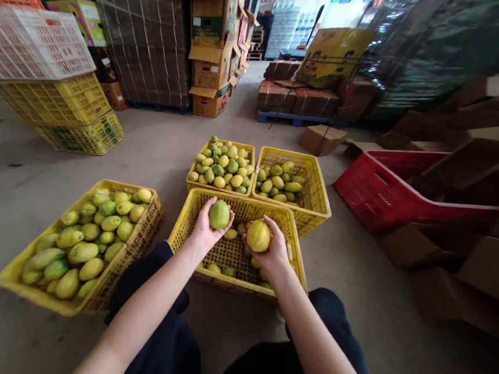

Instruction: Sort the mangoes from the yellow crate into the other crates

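My left hand (205, 228) holds a round green fruit (219, 214), fingers wrapped round its sides. In my right hand (273, 249) is a yellow fruit (258, 236). Both hands are above a yellow crate (235, 200) between my knees, with several yellow and green fruits lying in its bottom. A full crate of larger green-yellow fruits (82, 252) stands at my left. Beyond the middle crate, a crate heaped with fruits (222, 170) touches a partly filled yellow crate (315, 187) on its right.
Stacked white and yellow crates (51, 100) are at the upper left. A red crate (380, 192) with cardboard in it stands at the right, among cardboard boxes (492, 260). Farther back are a small carton (322, 139), a loaded pallet (298, 101) and stacked cartons (210, 74).
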Demonstrator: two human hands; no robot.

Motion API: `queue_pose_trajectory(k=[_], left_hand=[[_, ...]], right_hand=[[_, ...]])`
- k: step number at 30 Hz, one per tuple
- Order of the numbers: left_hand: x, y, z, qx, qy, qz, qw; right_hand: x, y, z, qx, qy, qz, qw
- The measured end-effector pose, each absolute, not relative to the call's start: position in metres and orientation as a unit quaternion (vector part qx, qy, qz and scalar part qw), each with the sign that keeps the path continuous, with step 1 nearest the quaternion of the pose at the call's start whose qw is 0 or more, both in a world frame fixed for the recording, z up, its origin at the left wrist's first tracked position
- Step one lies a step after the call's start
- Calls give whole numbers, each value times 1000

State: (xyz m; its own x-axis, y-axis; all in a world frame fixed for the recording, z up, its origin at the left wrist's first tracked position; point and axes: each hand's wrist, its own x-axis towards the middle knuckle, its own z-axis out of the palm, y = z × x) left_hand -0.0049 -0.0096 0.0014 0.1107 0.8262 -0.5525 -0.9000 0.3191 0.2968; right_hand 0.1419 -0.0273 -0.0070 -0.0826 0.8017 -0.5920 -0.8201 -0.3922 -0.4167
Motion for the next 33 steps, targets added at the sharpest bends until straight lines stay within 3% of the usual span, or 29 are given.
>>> queue_pose_trajectory(k=[13,22,33], left_hand=[[-9,-15,3,-42,261,576,773],[-17,-25,19,29,200,567,798],[-17,-29,17,-2,154,599,786]], right_hand=[[133,-28,-18,-343,-7,756,557],[134,-26,-20,-205,-128,804,544],[130,-28,-21,-180,-205,795,541]])
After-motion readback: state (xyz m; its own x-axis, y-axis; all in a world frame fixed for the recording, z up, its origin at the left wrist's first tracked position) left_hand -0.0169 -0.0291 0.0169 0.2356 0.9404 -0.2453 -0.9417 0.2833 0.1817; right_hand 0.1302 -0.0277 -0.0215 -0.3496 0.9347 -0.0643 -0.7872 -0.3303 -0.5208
